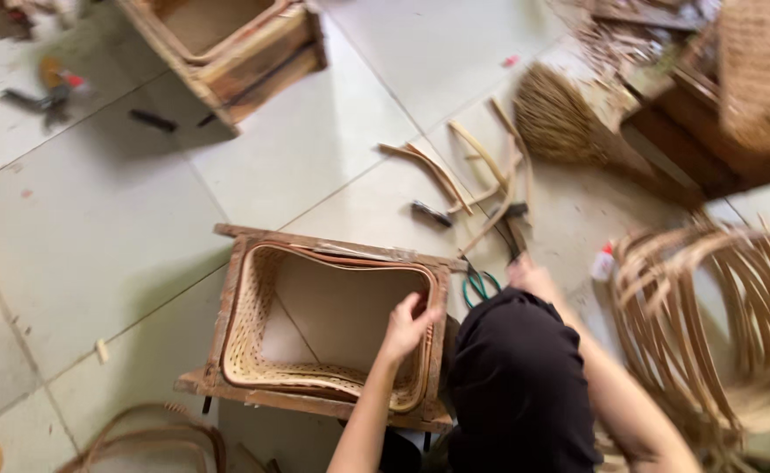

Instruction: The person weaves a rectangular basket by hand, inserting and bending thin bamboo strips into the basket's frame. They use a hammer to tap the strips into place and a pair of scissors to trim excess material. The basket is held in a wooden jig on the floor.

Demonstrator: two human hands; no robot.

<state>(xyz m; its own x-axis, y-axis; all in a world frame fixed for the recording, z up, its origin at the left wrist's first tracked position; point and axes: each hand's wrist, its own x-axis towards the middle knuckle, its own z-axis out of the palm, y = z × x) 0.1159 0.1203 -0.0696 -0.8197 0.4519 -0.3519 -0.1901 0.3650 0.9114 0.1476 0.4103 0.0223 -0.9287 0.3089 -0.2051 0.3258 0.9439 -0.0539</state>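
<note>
While the woven basket [253,342] sat inside its wooden frame [227,298] on the floor — weave largely done, rim unfinished — the left hand [407,326] pinched its rim; the right hand [529,276] reached toward the scissors [479,285], fingers' spread unclear.

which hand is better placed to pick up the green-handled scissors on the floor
Right. The right hand is beside the green-handled scissors, while the left hand grips the woven basket rim in its wooden frame.

A woven basket [315,368] sits inside a wooden frame [227,298] on the floor [96,228]; scissors [479,285] lie just right of it, cane strips [464,171] beyond, a bundle of bent canes [717,298] at far right.
</note>
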